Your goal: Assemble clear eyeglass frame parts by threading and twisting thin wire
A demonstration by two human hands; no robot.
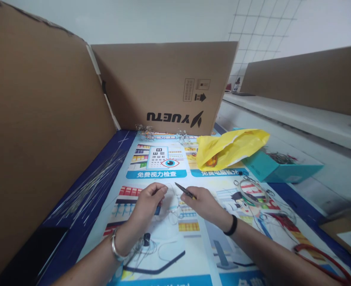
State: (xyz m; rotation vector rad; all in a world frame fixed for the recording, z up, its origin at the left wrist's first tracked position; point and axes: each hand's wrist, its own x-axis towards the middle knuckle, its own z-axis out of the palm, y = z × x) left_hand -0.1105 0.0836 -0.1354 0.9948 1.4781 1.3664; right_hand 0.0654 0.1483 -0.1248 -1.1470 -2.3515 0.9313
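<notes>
Hands apart over poster point(169, 258). Left hand point(147, 204) pinched, apparently on thin wire point(175, 212); right hand point(203, 202) grips pliers point(185, 190). Looks midway: 2 bent-wire clusters point(145, 132) point(183, 137) behind; straight wires point(87, 184), left, seem unworked.

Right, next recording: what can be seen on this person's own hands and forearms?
Both hands are bare, without gloves, and no sleeves show on the forearms. The left hand has a silver-coloured, rigid-looking bangle at its wrist. The right hand has a plain black band at its wrist. No rings can be made out.
</notes>
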